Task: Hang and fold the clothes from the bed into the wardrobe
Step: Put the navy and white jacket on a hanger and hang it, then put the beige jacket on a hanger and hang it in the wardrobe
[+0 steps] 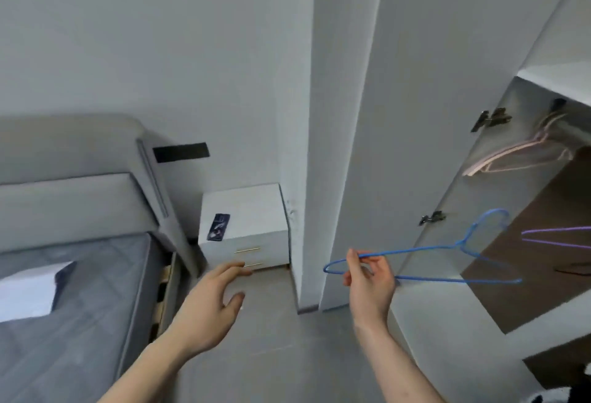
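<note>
Your right hand (371, 284) pinches the blue wire hanger (425, 250) near its left end. The upper wire runs between thumb tip and curled fingers (375, 263); the lower bar passes behind the palm. The hanger lies nearly level, hook (491, 218) toward the open wardrobe (479, 274), left loop sticking out past your thumb.

Your left hand (212, 303) holds nothing. Fingers relaxed, slightly spread, thumb apart, reaching out over the floor (281, 354) toward the white nightstand (246, 210). Touching nothing that shows.

Hard to read: the far end of the hanger blurs against the wardrobe's brown interior. A purple hanger (556, 236) is cut off by the right edge; only two wires show. Pale pink hangers (518, 154) hang higher inside, and what they hang from can't be made out. At the bottom right corner something black and white is cropped, unidentifiable.

The bed (80, 322) sits at left, grey cover, with a white item (28, 287) on it partly cut by the edge; whether it is clothing can't be told. A dark card (218, 226) lies on the nightstand top, its print unreadable.
</note>
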Demonstrator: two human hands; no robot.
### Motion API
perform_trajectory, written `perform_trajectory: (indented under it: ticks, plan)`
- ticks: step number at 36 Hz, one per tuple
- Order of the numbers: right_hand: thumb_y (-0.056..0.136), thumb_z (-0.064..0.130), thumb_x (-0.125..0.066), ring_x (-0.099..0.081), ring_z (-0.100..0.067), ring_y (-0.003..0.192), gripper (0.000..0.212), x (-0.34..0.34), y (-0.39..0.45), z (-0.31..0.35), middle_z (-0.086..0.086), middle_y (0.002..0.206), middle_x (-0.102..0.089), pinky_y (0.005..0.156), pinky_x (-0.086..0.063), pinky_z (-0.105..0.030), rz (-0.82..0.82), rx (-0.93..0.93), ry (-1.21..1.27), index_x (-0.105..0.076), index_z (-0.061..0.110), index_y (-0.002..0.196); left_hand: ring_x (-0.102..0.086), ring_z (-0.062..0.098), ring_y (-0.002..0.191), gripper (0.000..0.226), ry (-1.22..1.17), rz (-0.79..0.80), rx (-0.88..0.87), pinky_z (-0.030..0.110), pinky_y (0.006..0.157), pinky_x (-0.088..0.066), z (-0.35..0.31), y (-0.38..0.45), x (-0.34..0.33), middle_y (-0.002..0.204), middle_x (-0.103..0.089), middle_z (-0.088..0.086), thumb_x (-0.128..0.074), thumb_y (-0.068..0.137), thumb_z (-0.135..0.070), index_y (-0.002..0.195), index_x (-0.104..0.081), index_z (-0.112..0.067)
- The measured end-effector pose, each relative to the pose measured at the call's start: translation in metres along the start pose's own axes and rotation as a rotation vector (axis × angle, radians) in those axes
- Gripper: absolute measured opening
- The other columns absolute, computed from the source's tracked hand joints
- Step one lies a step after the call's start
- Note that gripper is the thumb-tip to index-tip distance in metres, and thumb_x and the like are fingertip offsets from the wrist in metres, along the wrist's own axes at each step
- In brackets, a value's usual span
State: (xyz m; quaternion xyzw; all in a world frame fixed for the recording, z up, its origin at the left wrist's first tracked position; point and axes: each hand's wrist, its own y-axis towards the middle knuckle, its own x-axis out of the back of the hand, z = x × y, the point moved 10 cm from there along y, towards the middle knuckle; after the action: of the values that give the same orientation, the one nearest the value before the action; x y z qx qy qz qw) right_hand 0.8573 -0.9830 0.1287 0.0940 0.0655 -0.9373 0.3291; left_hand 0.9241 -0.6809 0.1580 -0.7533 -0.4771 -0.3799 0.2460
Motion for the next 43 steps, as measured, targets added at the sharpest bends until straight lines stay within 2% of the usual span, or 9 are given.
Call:
perform_trajectory:
  ticks: [6,10,16,19,22,26,30,36,43]
  plan:
    - [0.09,0.01,-0.076,-0.055,-0.01,0.047,0.015,-0.079,-0.086,-0.021,0.0,0.056,-0.063,0.046,-0.046,-0.02,0.278,-0.051,-0.012,-0.064,0.014,0.081,-0.05,0.003,0.13,0.034,-0.059,-0.136,0.275,0.023,0.108,-0.039,0.087,-0.121,0.043,0.138,-0.053,-0.017,-0.065,0.093,-0.014,0.124,-0.065,-0.028]
    - [0.089,0.012,-0.077,-0.056,-0.01,0.047,0.016,-0.124,-0.154,-0.038,-0.001,0.055,-0.063,0.046,-0.047,-0.02,0.443,-0.075,-0.055,-0.064,0.01,0.08,-0.05,-0.003,0.125,0.034,-0.096,-0.2,0.426,-0.001,0.099,-0.025,0.13,-0.203,0.059,0.135,-0.052,-0.022,-0.064,0.094,-0.015,0.123,-0.065,-0.031]
    - [0.091,0.009,-0.074,-0.062,-0.006,0.052,0.012,-0.192,-0.295,-0.072,0.004,0.064,-0.069,0.045,-0.049,-0.021,0.764,-0.172,-0.136,-0.064,0.003,0.086,-0.051,0.002,0.126,0.033,-0.132,-0.335,0.663,0.021,0.102,-0.042,0.197,-0.358,0.083,0.136,-0.053,-0.018,-0.063,0.095,-0.016,0.124,-0.063,-0.031]
    - [0.091,0.009,-0.073,-0.065,-0.007,0.055,0.012,-0.215,-0.363,-0.087,0.003,0.063,-0.07,0.046,-0.051,-0.021,0.92,-0.198,-0.185,-0.064,0.003,0.085,-0.049,0.003,0.129,0.033,-0.138,-0.369,0.77,0.021,0.108,-0.037,0.221,-0.428,0.085,0.137,-0.052,-0.017,-0.063,0.095,-0.018,0.126,-0.062,-0.03]
    - [0.092,0.008,-0.072,-0.066,-0.008,0.057,0.012,-0.232,-0.427,-0.102,-0.001,0.064,-0.07,0.046,-0.051,-0.021,1.064,-0.219,-0.213,-0.064,0.006,0.083,-0.049,0.002,0.128,0.033,-0.156,-0.414,0.868,0.013,0.105,-0.032,0.24,-0.493,0.082,0.135,-0.052,-0.018,-0.064,0.094,-0.017,0.124,-0.061,-0.032]
    - [0.091,0.008,-0.073,-0.068,-0.011,0.059,0.011,-0.246,-0.504,-0.125,-0.001,0.066,-0.07,0.045,-0.052,-0.022,1.203,-0.28,-0.269,-0.065,0.008,0.084,-0.052,0.004,0.124,0.034,-0.181,-0.469,1.003,0.005,0.1,-0.026,0.259,-0.573,0.073,0.128,-0.054,-0.017,-0.067,0.091,-0.018,0.124,-0.063,-0.028]
    - [0.091,0.01,-0.074,-0.07,-0.012,0.061,0.011,-0.256,-0.578,-0.145,0.001,0.069,-0.07,0.047,-0.053,-0.023,1.38,-0.36,-0.34,-0.066,0.01,0.084,-0.054,0.005,0.124,0.035,-0.222,-0.555,1.14,0.014,0.106,-0.033,0.267,-0.644,0.063,0.127,-0.058,-0.013,-0.069,0.089,-0.019,0.123,-0.064,-0.027]
    - [0.091,0.013,-0.075,-0.07,-0.013,0.063,0.013,-0.267,-0.674,-0.174,0.0,0.069,-0.071,0.048,-0.053,-0.025,1.671,-0.477,-0.472,-0.065,0.013,0.083,-0.055,0.007,0.12,0.036,-0.334,-0.74,1.385,0.018,0.105,-0.039,0.261,-0.735,0.034,0.127,-0.059,-0.009,-0.069,0.091,-0.019,0.127,-0.063,-0.025]
    - [0.091,0.011,-0.074,-0.07,-0.011,0.062,0.008,-0.256,-0.77,-0.21,0.0,0.071,-0.073,0.052,-0.054,-0.025,1.975,-0.612,-0.664,-0.066,0.01,0.089,-0.059,0.008,0.11,0.034,-0.448,-0.873,1.647,0.021,0.093,-0.046,0.232,-0.817,-0.017,0.122,-0.061,-0.007,-0.066,0.09,-0.015,0.121,-0.064,-0.029]
